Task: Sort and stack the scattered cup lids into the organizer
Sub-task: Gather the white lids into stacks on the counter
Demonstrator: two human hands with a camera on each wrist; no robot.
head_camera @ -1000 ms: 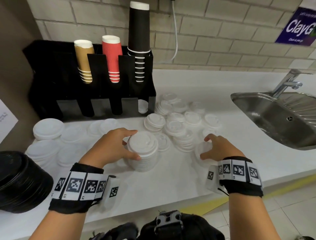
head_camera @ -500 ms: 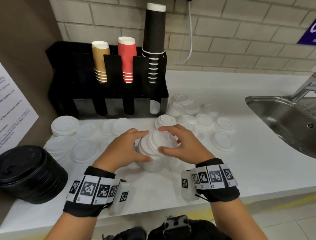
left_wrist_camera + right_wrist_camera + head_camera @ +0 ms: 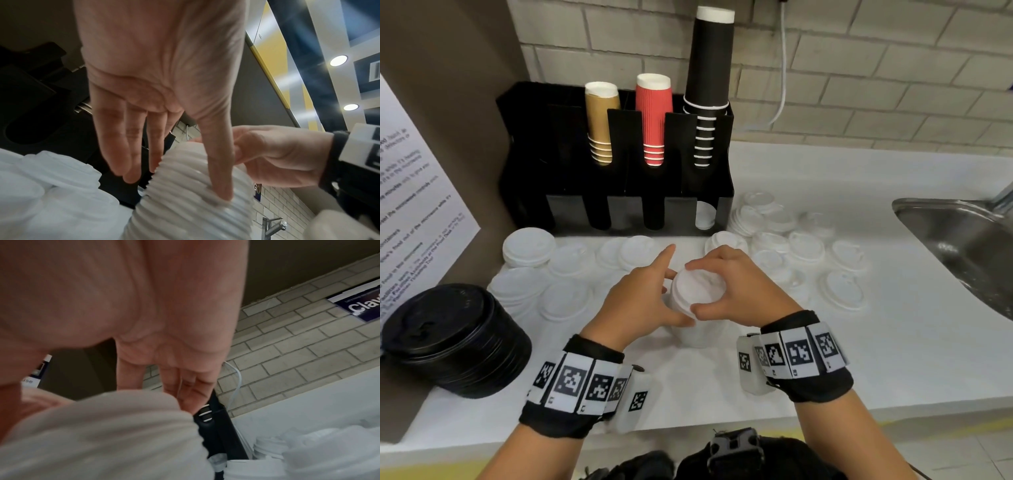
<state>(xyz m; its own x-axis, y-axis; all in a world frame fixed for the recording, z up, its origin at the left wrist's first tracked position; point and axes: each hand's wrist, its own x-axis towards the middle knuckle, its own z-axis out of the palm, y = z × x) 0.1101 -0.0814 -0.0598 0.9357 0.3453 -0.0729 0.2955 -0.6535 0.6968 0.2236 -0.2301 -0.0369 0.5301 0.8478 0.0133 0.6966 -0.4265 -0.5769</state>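
Note:
A tall stack of white lids (image 3: 698, 334) stands on the counter in front of the black organizer (image 3: 619, 164). My left hand (image 3: 671, 291) holds its left side, thumb pressed on the ribbed edge (image 3: 185, 211), index finger pointing straight out. My right hand (image 3: 698, 287) curls over the top lid and pinches its rim between thumb and fingers (image 3: 189, 394). Loose white lids (image 3: 804, 250) lie scattered to the right, and bigger white lids (image 3: 527, 246) to the left. A white lid (image 3: 703, 216) shows in the organizer's rightmost lower slot.
A pile of black lids (image 3: 448, 339) sits at the near left. The steel sink (image 3: 962, 246) is at the right. Brown, red and black paper cups (image 3: 654, 116) stand in the organizer's upper slots. A printed sheet (image 3: 410, 205) leans on the left wall.
My right hand came in from the right-hand lids and settled on top of the stack. My left hand stayed on the stack, and its index finger has lifted straight.

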